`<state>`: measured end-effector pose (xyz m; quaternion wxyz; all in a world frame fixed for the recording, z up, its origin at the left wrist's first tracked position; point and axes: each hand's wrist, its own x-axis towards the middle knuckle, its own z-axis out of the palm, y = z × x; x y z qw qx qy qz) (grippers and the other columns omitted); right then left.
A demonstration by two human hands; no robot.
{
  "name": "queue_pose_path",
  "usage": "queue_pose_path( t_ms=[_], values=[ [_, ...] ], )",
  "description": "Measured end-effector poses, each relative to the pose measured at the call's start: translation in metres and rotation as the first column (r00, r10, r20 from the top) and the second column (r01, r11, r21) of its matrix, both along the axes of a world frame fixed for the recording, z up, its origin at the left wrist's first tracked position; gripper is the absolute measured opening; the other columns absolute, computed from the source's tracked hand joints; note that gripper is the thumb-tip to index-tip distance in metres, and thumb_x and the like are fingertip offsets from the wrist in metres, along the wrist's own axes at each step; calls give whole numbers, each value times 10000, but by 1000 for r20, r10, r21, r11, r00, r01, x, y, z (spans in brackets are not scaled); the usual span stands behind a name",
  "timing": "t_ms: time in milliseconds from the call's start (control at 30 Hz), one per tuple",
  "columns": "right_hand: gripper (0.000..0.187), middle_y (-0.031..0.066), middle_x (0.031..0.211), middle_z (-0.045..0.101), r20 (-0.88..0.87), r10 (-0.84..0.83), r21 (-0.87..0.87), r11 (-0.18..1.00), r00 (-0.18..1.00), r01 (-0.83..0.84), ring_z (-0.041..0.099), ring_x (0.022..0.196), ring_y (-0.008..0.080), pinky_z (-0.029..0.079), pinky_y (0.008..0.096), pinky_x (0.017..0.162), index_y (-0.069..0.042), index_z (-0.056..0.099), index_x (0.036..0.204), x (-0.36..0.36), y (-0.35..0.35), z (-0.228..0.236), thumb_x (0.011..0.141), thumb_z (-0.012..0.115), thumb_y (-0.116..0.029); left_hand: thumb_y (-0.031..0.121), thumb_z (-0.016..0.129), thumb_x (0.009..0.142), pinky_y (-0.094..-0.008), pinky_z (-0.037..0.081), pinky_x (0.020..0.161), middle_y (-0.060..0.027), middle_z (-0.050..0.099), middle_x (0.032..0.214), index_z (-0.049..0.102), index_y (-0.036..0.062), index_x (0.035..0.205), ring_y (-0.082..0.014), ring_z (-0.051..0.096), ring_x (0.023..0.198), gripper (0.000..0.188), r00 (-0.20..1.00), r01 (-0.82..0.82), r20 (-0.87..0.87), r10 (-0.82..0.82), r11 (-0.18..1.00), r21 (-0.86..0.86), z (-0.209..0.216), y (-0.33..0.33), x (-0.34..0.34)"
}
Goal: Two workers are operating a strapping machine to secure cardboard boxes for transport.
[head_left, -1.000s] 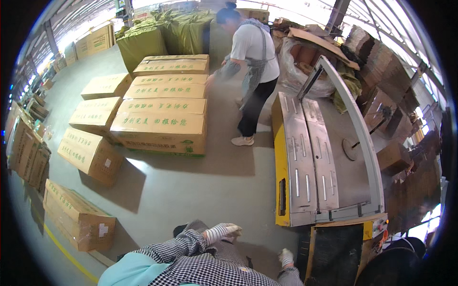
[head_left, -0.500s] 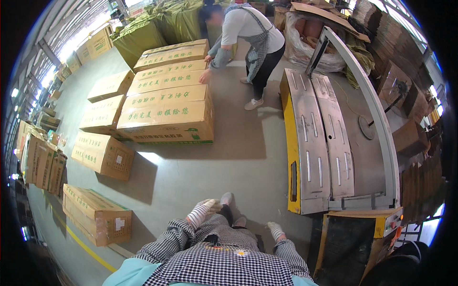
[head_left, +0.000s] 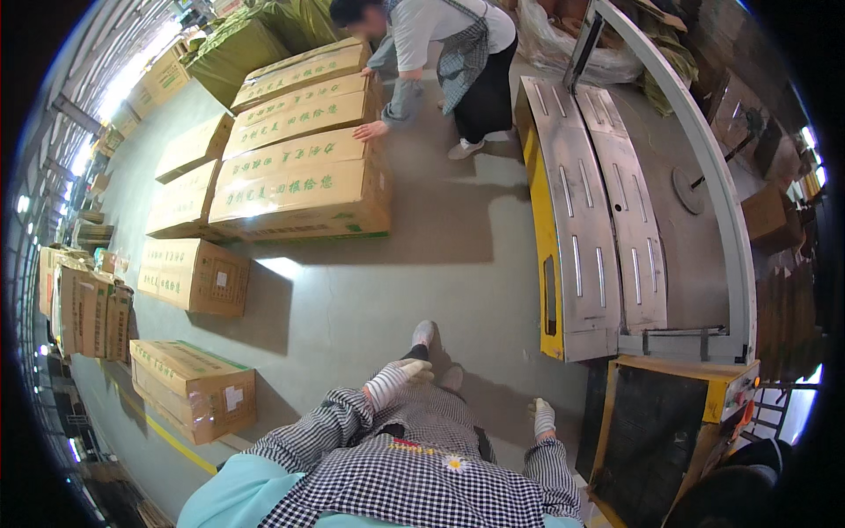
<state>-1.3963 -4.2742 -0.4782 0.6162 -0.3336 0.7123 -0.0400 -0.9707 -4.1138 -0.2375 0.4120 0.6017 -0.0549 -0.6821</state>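
My left hand (head_left: 398,380), in a striped white work glove, is held in front of my checked apron (head_left: 405,480). Its fingers reach loosely to the right, and nothing shows in them. On the other side, my right hand (head_left: 544,417) hangs beside my hip, gloved alike, the thumb apart from the loosely bent fingers and no object in it. Neither hand touches a box. Nearest on the left is a long cardboard carton (head_left: 189,400) on the floor; a strapping machine (head_left: 576,220) with a slotted metal top and grey arch stands on the right.
A co-worker (head_left: 440,62) bends over a block of large cartons (head_left: 286,185), one hand on the nearest. Another carton (head_left: 194,275) lies left of it. Stacked cardboard (head_left: 84,312), a yellow floor line (head_left: 176,447) and a black-and-yellow unit (head_left: 656,431) flank the grey floor (head_left: 378,299).
I have moved forward, and the machine and cartons have shifted in view. My right hand has swung outward and up. The co-worker's near hand has moved onto the nearest large carton.
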Motion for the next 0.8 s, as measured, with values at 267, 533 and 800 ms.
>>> queue_pose_path(
  t_ms=[267,533,800],
  values=[
    [334,65,903,690,50,58,62,996,997,-62,606,726,146,504,324,657,-59,636,1116,10,42,-4,945,538,-329,392,522,975,-394,401,1075,-241,586,1271,490,-50,1335,-334,544,1226,572,999,-28,-25,28,999,-15,-20,-9,-9],
    [357,88,908,690,2,66,146,987,998,-65,617,747,180,510,350,669,-44,627,1124,-2,58,-11,930,535,-329,345,459,997,-412,325,1124,-235,568,1307,462,-60,1360,-347,480,1293,543,998,-48,-50,49,999,23,-26,-4,-11],
    [327,82,902,687,8,130,26,991,991,-130,626,744,168,507,330,660,-59,630,1127,3,14,-8,943,559,-319,343,462,989,-400,334,1119,-211,597,1280,502,-33,1334,-326,502,1277,512,997,-70,-17,72,993,95,-18,-7,-5]
  ],
)
